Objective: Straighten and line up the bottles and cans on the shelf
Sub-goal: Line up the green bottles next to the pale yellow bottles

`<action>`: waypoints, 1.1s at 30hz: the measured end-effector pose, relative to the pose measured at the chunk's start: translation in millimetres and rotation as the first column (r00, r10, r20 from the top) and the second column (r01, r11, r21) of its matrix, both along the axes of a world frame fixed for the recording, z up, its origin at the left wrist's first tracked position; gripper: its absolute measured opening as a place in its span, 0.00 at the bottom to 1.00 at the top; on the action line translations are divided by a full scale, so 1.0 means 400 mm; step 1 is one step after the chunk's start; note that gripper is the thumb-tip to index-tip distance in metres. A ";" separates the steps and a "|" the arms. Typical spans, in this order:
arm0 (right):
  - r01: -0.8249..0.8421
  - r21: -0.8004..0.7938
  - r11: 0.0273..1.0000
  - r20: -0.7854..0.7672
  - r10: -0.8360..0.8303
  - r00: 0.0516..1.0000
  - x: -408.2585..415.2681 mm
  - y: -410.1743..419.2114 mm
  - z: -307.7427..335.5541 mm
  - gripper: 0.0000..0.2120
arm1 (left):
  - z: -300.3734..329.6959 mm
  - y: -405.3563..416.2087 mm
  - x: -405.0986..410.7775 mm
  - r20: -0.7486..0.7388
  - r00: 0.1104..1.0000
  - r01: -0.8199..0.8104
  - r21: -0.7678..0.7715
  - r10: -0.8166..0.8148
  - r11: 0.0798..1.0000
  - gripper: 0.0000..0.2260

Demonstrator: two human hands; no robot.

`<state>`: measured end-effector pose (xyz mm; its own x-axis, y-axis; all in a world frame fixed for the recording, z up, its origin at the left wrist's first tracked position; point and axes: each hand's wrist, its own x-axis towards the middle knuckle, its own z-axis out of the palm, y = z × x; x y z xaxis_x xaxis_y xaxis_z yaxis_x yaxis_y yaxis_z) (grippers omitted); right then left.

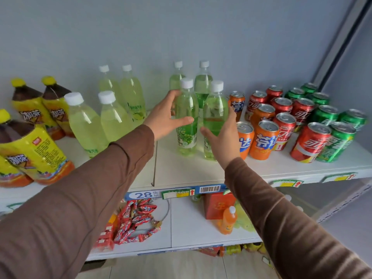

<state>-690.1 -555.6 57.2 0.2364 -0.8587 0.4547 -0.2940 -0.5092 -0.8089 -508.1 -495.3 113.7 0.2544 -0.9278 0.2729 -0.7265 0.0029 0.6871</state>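
Note:
Two green grape-drink bottles with white caps stand upright at the front middle of the white shelf (181, 172). My left hand (163, 117) wraps the left green bottle (187, 137), thumb across its front and fingers behind. My right hand (223, 137) holds the right green bottle (214, 113) from its right side, thumb in front. Two more green bottles (203, 81) stand directly behind them. Pale yellow bottles (114, 119) stand to the left in two loose rows. Orange cans (263, 141), red cans (310, 141) and green cans (338, 143) stand in columns to the right.
Large yellow-labelled iced tea bottles (30, 150) fill the shelf's left end. The lower shelf holds red snack packets (134, 222), a red box (217, 204) and a small orange bottle (228, 220). A grey wall backs the shelf.

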 end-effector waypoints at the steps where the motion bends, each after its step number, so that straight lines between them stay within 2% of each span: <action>1: -0.005 -0.016 1.000 -0.014 0.005 1.000 0.001 -0.001 -0.001 0.43 | 0.002 0.001 0.002 -0.025 1.000 0.016 -0.002 -0.016 1.000 0.36; 4: -0.031 -0.042 0.999 -0.032 0.029 0.999 0.000 -0.004 0.015 0.39 | 0.001 -0.001 0.008 -0.118 0.992 0.041 -0.054 -0.047 0.998 0.34; 7: -0.082 0.029 0.996 0.033 0.081 0.996 -0.012 -0.007 0.056 0.36 | 0.008 0.003 0.021 -0.176 0.984 0.002 -0.100 -0.020 0.995 0.33; 10: -0.242 0.183 0.953 0.223 0.199 0.954 -0.031 -0.009 0.110 0.29 | 0.031 0.007 0.035 -0.233 0.972 -0.007 -0.123 -0.022 0.992 0.33; 13: -0.446 0.318 0.836 0.396 0.311 0.864 -0.044 -0.006 0.150 0.21 | 0.057 0.008 0.050 -0.267 0.964 0.000 -0.032 -0.009 0.999 0.32; 16: -0.505 0.395 0.768 0.378 0.365 0.851 -0.051 -0.004 0.156 0.19 | 0.064 0.012 0.056 -0.317 0.948 0.034 0.068 -0.010 0.997 0.34; 21: -0.530 0.414 0.740 0.360 0.401 0.842 -0.054 -0.005 0.137 0.19 | 0.071 0.037 0.039 -0.334 0.942 0.062 0.059 -0.038 0.996 0.30; 27: -0.570 0.357 0.740 0.326 0.473 0.819 -0.069 -0.011 0.105 0.28 | 0.058 0.111 0.011 -0.147 0.989 0.015 -0.060 -0.024 0.998 0.34; 33: -0.582 0.345 0.736 0.246 0.527 0.813 -0.069 -0.002 0.070 0.32 | 0.017 0.156 -0.007 -0.093 0.995 0.012 -0.134 -0.024 0.991 0.32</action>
<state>-717.9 -556.5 85.3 0.6922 -0.7005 0.1736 0.0567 -0.1871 -0.9807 -510.7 -433.0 120.5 0.2684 -0.8896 0.3695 -0.6575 0.1111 0.7452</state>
